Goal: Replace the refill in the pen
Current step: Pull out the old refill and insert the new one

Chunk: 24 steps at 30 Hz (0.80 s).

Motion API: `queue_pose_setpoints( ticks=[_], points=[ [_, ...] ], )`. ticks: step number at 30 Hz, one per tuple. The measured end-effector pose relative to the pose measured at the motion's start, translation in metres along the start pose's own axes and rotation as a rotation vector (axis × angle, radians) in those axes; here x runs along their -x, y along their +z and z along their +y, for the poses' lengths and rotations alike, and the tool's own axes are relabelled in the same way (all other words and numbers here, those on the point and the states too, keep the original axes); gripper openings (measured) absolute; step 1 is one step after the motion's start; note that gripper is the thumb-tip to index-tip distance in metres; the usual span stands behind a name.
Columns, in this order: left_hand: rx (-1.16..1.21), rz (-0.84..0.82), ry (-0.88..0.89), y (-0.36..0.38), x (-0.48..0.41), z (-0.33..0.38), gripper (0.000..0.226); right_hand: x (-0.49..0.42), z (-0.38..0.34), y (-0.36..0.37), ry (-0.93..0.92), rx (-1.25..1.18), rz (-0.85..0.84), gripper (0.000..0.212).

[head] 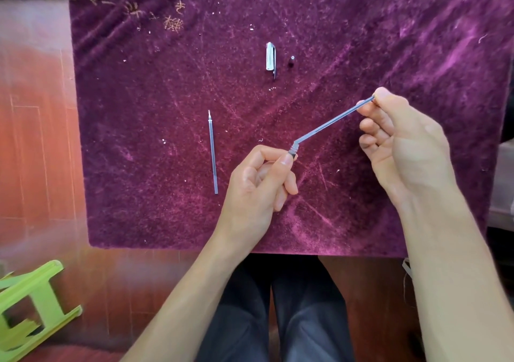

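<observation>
Legs: person's dark trousers (272, 306) nearest cam, below tabletop edge.
Stool: 1 green plastic stool (30, 303) on wooden floor (33, 144), low left, not involved.
L hand (258, 183): clenched round the pen barrel (293, 150); only the threaded end shows past thumb, rest hidden in fist.
R hand (403, 144): thumb + forefinger pinch far end of a refill (333, 118), other fingers loosely curled.
Held refill: runs from R fingertips down-left into barrel mouth, bent at an angle right where it meets the threads. Can't tell if going in or coming out.
Spare refill (212, 153): 1, lies flat on purple cloth (167, 83) left of L hand, tip pointing away, well apart from both hands.
Cap (270, 57): 1, white w/ dark clip, lying farther back, centre.
Tip piece (291, 62): 1 small dark bit just right of cap, prob the screw-off nose cone.
Count: 2 refills, 1 barrel, 1 cap, 1 tip piece, 2 hands.
Done (judged): pen uncapped, nose unscrewed, parts laid out.
Left (judged): seat the right refill fully, screw tip back on, recap. Roughly mid-task.
Far: lint + thread scraps (172, 22) on cloth's back left.
</observation>
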<state>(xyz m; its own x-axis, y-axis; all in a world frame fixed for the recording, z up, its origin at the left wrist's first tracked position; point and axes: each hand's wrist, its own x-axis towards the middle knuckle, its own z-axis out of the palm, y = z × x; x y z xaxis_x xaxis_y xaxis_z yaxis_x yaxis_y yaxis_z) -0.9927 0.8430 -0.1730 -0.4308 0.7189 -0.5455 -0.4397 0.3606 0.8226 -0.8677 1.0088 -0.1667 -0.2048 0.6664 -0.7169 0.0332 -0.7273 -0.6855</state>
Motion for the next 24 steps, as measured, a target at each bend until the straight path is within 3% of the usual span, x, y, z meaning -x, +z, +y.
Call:
queue_pose_setpoints(
  ticks=[12,24],
  points=[
    [-0.029,0.005,-0.005,-0.005,0.004,-0.004,0.022,-0.004,-0.015,0.011,-0.18,0.145,-0.052,0.021],
    [-0.011,0.021,-0.007,-0.009,0.006,0.0,0.02,-0.003,-0.009,0.01,-0.169,0.146,-0.053,0.022]
  ],
)
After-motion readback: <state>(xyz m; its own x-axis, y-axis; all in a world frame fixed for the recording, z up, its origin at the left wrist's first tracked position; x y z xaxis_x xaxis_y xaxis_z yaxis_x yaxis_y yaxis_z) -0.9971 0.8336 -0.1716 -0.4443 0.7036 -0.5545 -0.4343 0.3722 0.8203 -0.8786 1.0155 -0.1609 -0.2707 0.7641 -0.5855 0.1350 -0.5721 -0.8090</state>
